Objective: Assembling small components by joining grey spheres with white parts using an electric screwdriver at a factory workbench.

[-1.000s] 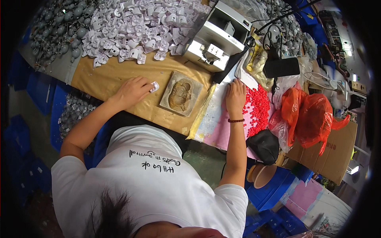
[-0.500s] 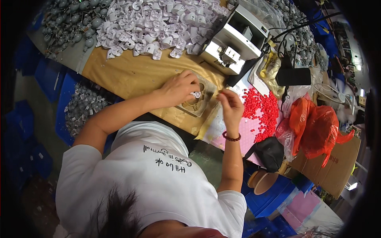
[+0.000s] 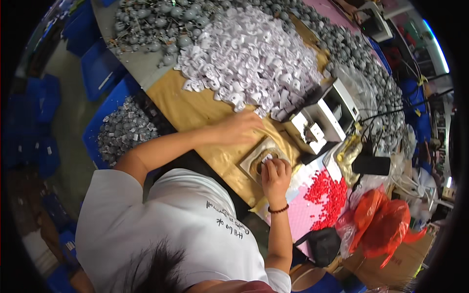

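Note:
My right hand, a dark bead bracelet at its wrist, has its fingers closed on a small white plastic part. It holds the part at a square tan block with a rounded recess. Smeared by motion, my left hand is stretched over the brown-covered table, just short of a large heap of white plastic parts. Whether its fingers grip anything does not show.
A white box-shaped machine stands right of the block. Small red pieces lie on a pink sheet, with red plastic bags beyond. Grey round parts are heaped at the far left; a blue bin holds more.
My left hand has left the block and moved toward the white heap. My right hand has come left onto the block, now holding the white part. The view has shifted.

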`<state>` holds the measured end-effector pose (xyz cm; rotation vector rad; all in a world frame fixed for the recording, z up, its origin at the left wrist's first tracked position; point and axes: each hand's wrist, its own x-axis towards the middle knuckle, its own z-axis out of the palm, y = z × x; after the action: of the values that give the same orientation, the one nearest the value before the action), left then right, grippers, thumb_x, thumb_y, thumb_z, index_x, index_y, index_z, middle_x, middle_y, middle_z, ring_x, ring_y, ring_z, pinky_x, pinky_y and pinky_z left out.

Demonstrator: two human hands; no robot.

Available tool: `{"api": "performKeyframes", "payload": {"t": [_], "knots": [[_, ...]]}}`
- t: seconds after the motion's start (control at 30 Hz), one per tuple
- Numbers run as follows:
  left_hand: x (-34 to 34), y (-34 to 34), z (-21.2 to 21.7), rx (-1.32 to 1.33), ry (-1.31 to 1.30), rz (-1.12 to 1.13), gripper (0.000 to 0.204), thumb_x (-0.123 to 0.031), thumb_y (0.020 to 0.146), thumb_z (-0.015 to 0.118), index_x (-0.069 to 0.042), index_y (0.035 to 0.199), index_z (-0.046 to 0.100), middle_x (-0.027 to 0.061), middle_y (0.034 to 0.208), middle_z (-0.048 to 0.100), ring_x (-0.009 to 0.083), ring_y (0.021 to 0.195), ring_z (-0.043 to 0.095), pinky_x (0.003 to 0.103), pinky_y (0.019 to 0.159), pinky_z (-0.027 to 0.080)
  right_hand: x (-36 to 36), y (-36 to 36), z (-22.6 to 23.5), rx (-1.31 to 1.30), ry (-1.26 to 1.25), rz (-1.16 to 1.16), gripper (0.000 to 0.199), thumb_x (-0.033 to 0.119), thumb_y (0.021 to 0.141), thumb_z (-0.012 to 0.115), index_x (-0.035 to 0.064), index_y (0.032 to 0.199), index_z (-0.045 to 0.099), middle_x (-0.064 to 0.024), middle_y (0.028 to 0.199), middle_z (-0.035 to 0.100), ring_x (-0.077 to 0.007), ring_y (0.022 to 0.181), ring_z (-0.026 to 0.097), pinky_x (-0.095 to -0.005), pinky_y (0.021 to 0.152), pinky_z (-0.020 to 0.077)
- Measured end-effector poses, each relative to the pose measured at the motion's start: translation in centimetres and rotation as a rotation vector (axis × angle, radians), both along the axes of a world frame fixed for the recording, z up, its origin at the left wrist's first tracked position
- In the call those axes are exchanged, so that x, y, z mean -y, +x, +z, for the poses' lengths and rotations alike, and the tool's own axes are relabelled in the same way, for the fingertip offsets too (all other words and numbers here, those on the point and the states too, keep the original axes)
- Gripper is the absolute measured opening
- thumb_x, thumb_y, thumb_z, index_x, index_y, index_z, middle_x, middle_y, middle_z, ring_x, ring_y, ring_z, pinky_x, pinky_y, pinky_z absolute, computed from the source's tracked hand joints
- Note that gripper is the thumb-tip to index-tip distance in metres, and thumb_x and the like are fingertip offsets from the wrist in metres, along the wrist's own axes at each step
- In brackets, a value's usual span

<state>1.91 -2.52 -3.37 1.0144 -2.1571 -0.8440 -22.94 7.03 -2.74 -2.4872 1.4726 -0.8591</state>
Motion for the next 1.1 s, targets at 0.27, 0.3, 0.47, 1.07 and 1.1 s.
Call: {"api": "performKeyframes", "payload": {"t": [0.27,0.3,0.47,1.07,1.1], "knots": [[11.2,16.3,4.9,0.245,-0.523,0.616,0.018,-0.007,0.084,0.065,-0.007,0.102,0.068,0.0115,0.1,0.063,0.0324,0.099,0.057,0.041,0.088,0.046,-0.6,-0.1,-0.9,0.144,0.126,-0.083,0.025,-0.002,0.078,0.075,0.0021,0.101,0.066,-0.0128,0.102,0.061,-0.0328,0.095,0.058,-0.0408,0.082,0.0491],[12.7,17.3,5.7,0.254,-0.651,0.668,0.015,-0.007,0.085,0.065,-0.008,0.099,0.069,0.0108,0.099,0.063,0.0317,0.098,0.056,0.041,0.087,0.047,-0.9,-0.3,-0.9,0.212,0.214,-0.13,0.027,-0.002,0.078,0.074,0.0017,0.103,0.066,-0.0138,0.105,0.061,-0.033,0.096,0.058,-0.0402,0.082,0.0494],[18.4,20.6,6.7,0.503,-0.528,0.785,0.019,-0.017,0.087,0.064,-0.005,0.102,0.068,0.0123,0.104,0.065,0.0333,0.103,0.057,0.043,0.09,0.048,-0.6,-2.2,-0.3,0.391,0.199,-0.22,0.025,-0.001,0.088,0.066,-0.0007,0.113,0.062,-0.0145,0.114,0.057,-0.0209,0.09,0.06,-0.0299,0.076,0.0508],[18.8,12.9,14.6,0.045,-0.013,0.459,0.028,-0.029,0.1,0.055,-0.004,0.097,0.066,0.0009,0.075,0.058,0.011,0.068,0.054,0.029,0.064,0.045,-0.9,-5.5,0.4,0.68,0.282,-0.345,0.01,0.0,0.092,0.062,-0.0025,0.102,0.064,-0.0106,0.097,0.064,-0.0164,0.085,0.061,-0.0272,0.076,0.0487],[17.6,11.9,15.3,0.0,-0.012,0.351,0.027,-0.028,0.1,0.053,-0.004,0.099,0.066,0.0006,0.077,0.059,0.0108,0.068,0.055,0.029,0.065,0.046,-0.2,-5.0,1.5,0.67,0.25,-0.32,0.01,-0.001,0.092,0.063,-0.0026,0.102,0.064,-0.011,0.098,0.064,-0.0179,0.087,0.061,-0.0282,0.078,0.0486]]}}
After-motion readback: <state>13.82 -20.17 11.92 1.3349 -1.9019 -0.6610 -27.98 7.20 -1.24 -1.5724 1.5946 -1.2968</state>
